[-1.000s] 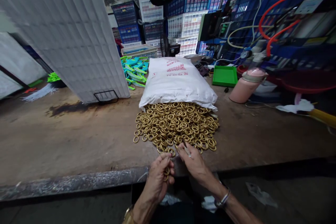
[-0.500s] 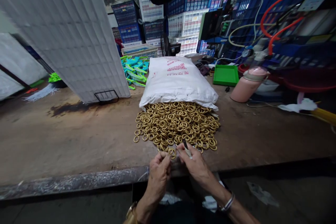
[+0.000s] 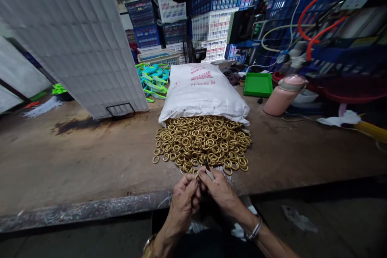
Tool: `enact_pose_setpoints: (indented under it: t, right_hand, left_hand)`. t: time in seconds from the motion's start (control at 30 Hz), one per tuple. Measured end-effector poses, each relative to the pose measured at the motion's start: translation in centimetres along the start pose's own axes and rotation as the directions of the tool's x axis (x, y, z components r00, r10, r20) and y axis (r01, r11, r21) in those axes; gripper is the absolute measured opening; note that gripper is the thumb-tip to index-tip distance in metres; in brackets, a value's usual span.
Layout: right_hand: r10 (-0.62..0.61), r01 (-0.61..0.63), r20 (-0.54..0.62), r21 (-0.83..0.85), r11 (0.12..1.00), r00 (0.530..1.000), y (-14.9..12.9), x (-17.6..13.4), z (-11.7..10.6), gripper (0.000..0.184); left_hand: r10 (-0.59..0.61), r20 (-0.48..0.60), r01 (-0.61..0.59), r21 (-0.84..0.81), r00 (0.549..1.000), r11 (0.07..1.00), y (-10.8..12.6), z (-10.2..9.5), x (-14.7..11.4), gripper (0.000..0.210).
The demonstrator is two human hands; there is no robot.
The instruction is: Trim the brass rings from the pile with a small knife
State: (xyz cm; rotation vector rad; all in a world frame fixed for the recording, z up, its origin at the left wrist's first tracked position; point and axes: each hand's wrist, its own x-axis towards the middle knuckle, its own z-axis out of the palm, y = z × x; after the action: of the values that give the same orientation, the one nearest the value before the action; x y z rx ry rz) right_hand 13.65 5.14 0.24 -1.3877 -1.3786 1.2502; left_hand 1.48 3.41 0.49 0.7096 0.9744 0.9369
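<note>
Right at the near edge of the heap of gold-coloured rings (image 3: 202, 139), a single ring (image 3: 196, 177) is pinched between the closed fingertips of the left hand (image 3: 183, 197) and right hand (image 3: 223, 189), a slim dark-tipped tool (image 3: 210, 174) gripped in the latter.

Since half a second earlier, the gap between the left hand (image 3: 182, 199) and the right hand (image 3: 223, 190) has been closed, and the two have been brought together. A brass-coloured ring (image 3: 196, 177), partly hidden, is now held where they meet. The slim black-tipped tool (image 3: 209, 173) has been carried leftward in the right hand's grip
</note>
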Motion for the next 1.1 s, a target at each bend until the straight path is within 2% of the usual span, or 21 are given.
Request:
enact_pose_setpoints:
  t: [0.1, 0.3, 0.53, 0.7, 0.77, 0.87, 0.97, 1.1]
  right_hand:
    - [0.001, -0.001, 0.015, 0.010, 1.000, 1.000, -0.2, -0.1, 0.0, 0.027]
    - [-0.064, 0.068, 0.048, -0.078, 0.995, 0.997, -0.6, -0.1, -0.1, 0.026]
    - [-0.022, 0.023, 0.017, -0.076, 0.997, 1.000, -0.4, 0.0, -0.1, 0.027]
    - [-0.019, 0.021, 0.027, -0.064, 0.998, 0.999, -0.7, 0.0, -0.1, 0.028]
    - [-0.019, 0.020, 0.009, -0.129, 0.991, 1.000, -0.6, 0.1, -0.3, 0.027]
    - [-0.062, 0.056, -0.007, -0.332, 0.942, 0.998, -0.1, -0.2, -0.7, 0.025]
    - [-0.128, 0.156, 0.090, -0.511, 0.845, 0.988, 0.6, -0.7, -1.0, 0.015]
    - [-0.160, 0.227, 0.160, -0.669, 0.707, 0.974, 1.3, -1.2, -1.0, 0.022]
  left_hand:
    - [-0.005, 0.015, 0.005, -0.030, 1.000, 1.000, -0.1, 0.0, 0.1, 0.030]
    - [0.133, -0.055, -0.120, 0.186, 0.990, 0.975, 0.4, 0.1, 0.1, 0.032]
    - [0.010, 0.046, -0.012, 0.043, 0.999, 0.999, 0.5, -0.1, -0.3, 0.032]
    - [0.018, 0.048, -0.020, 0.041, 0.999, 0.999, 0.5, -0.1, -0.4, 0.031]
    - [0.005, 0.034, -0.007, 0.057, 0.999, 0.998, 0.5, -0.1, -0.4, 0.032]
    - [-0.006, 0.001, 0.006, 0.062, 1.000, 0.998, 0.5, -0.1, -0.3, 0.033]
    - [0.006, -0.029, -0.004, 0.055, 1.000, 0.998, 0.6, 0.0, -0.2, 0.035]
    - [0.022, -0.036, -0.020, 0.063, 0.999, 0.998, 0.7, 0.2, -0.1, 0.036]
